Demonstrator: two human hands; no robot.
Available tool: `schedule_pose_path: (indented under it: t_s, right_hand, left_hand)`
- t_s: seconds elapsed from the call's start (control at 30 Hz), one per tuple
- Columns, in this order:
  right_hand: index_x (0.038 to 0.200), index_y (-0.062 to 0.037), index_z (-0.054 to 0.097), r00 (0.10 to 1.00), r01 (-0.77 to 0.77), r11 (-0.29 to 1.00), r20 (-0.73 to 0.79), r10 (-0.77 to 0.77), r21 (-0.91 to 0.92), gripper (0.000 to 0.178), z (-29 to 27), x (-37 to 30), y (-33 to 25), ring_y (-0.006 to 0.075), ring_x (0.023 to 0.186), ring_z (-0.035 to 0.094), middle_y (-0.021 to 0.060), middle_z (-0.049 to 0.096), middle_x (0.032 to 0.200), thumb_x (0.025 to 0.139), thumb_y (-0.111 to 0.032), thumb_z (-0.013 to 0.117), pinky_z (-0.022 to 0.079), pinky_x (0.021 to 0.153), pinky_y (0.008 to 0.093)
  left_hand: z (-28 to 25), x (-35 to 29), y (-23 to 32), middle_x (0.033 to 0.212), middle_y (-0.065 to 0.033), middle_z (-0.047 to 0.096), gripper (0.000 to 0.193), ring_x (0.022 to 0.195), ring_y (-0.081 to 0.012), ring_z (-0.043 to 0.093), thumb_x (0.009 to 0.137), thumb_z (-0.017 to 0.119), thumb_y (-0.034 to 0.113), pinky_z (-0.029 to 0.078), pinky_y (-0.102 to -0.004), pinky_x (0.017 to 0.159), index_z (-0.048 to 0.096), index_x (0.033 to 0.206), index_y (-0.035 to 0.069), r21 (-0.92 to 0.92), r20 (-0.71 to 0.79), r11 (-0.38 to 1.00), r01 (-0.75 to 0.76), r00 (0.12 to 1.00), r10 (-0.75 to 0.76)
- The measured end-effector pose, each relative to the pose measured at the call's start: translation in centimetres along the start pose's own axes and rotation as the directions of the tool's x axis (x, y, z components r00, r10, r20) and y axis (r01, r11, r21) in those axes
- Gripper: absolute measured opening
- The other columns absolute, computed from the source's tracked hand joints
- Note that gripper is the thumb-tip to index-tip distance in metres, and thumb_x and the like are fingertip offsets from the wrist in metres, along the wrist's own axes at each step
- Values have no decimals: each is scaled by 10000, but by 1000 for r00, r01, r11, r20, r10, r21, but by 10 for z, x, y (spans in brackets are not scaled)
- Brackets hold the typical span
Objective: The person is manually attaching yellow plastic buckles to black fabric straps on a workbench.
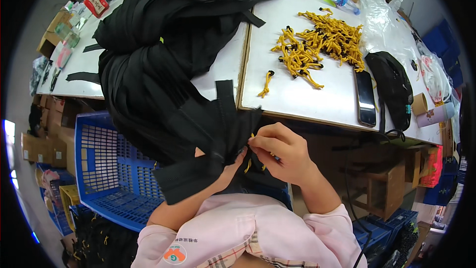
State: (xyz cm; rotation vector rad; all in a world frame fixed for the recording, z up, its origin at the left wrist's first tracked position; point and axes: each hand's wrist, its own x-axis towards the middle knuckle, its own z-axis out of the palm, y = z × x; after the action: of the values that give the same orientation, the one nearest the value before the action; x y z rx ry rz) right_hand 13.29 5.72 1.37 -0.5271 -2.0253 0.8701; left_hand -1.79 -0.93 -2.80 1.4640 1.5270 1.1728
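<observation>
R hand (287,153) fingers pinch prob. yellow cord (253,136); L hand (231,169), half-hidden, fingers clamped on blk zipper tapes (216,131) near worktop (292,103) edge.

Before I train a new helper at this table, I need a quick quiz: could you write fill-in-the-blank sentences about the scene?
The black strips are heaped to the ____ of the pile of cords.
The plastic basket beside the black strips is coloured ____.
The black pouch lies to the ____ of the phone.
The right hand pinches a bit of cord coloured ____.

Missing words: left; blue; right; yellow.
</observation>
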Motion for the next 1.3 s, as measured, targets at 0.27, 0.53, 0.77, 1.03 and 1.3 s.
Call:
schedule_pose_path:
  t_s: [0.27, 0.53, 0.77, 1.03, 1.3]
  right_hand:
    - [799, -15, 588, 988, 59, 998, 141, -60, 11, 248, -11, -1, 10, 218, 675, 549, 86, 520, 797, 568, 73, 609, 456, 541, 269]
    - [786, 6, 576, 956, -219, 943, -140, 259, 252, 126, 25, -11, -2, 121, 615, 523, 79, 530, 748, 669, 41, 609, 419, 533, 198]
    - [801, 40, 523, 911, -246, 785, -141, 387, 568, 75, 41, -18, 0, 65, 525, 442, 49, 488, 716, 743, 11, 561, 372, 449, 176]
    - [778, -5, 523, 738, -611, 94, 522, 426, 786, 90, 16, -14, 10, 34, 482, 397, -1, 478, 647, 788, -89, 555, 328, 403, 170]
    - [686, 16, 466, 947, -284, 863, -19, 321, 417, 127, 36, -23, -1, 57, 509, 352, 21, 420, 607, 771, -31, 548, 269, 442, 192]
  left_hand:
    - [-10, 1, 23, 777, -110, 591, 195, 650, -234, 573, 618, 559, -52, 450, -263, 585, 562, 809, -15, 59, -33, 986, -154, 987, 156]
    - [-5, -2, 29, 936, -41, 516, 288, 874, -102, 480, 774, 579, 137, 392, -228, 777, 496, 1022, 14, -489, -106, 869, 75, 984, -144]
    - [-8, -9, 33, 925, -46, 536, 259, 850, -113, 499, 782, 559, 113, 400, -236, 771, 498, 1012, 11, -390, -137, 918, 66, 982, -129]
    - [-15, -8, 35, 895, -76, 549, 252, 844, -162, 516, 667, 596, 74, 397, -284, 792, 544, 905, 7, -570, 11, 799, 192, 974, -226]
    - [-13, -8, 32, 959, -50, 546, 212, 882, -121, 500, 808, 522, 114, 395, -252, 803, 544, 991, 10, -477, -19, 874, 93, 993, -116]
